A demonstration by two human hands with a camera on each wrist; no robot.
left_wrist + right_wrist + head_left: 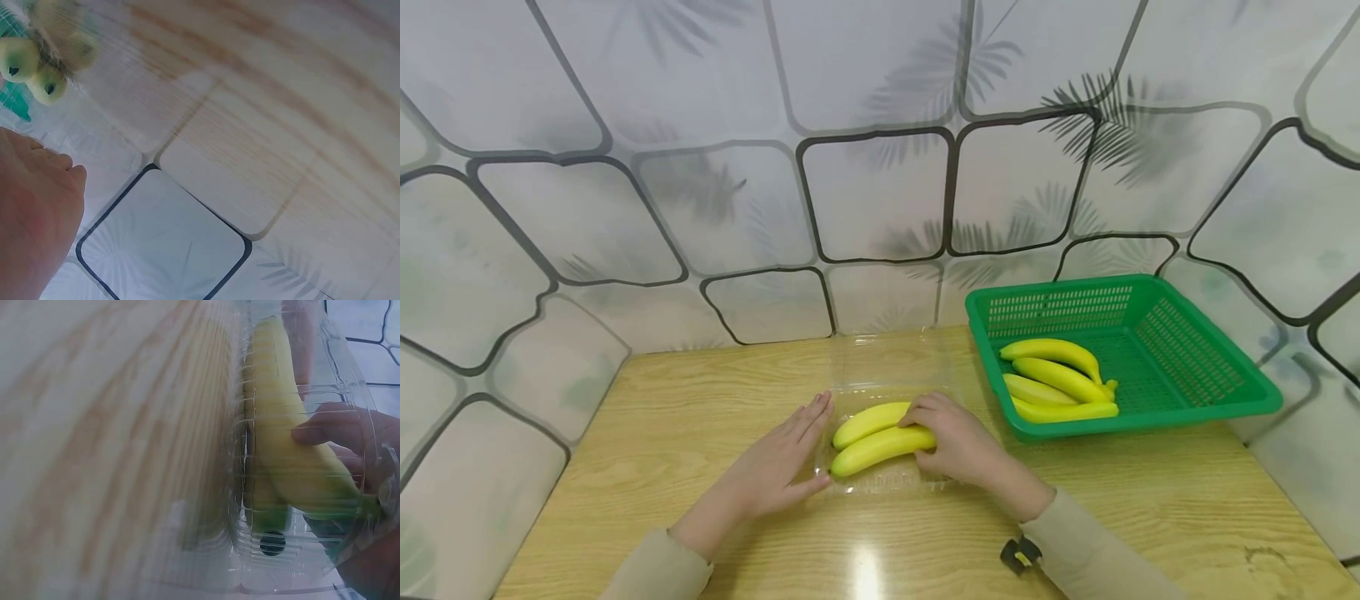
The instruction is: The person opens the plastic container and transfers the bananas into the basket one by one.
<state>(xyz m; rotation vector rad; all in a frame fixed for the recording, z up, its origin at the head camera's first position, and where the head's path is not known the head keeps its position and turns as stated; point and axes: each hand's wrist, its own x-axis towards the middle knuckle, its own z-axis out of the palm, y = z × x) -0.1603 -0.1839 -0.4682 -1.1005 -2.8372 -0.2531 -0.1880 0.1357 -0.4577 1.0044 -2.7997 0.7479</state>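
Observation:
Two yellow bananas lie side by side in a clear plastic clamshell box (891, 485), whose lid (887, 362) is flipped back towards the wall. My right hand (958, 442) holds the front banana (880, 452) by its right end, fingers over the top. In the right wrist view, the thumb rests on this banana (275, 419), seen through the ribbed box wall. Behind it lies the rear banana (868, 422), its right end partly covered by my fingers. With fingers straight, my left hand (778, 467) touches the box's left side. The left wrist view shows that hand (37, 212) near the banana tips (49, 84).
To the right, a green plastic basket (1195, 408) holds several bananas (1060, 379) at its left side. Everything stands on a wood-grain table (700, 400). A patterned wall covering (880, 200) encloses the back and both sides. A small black device (1020, 554) sits at the right cuff.

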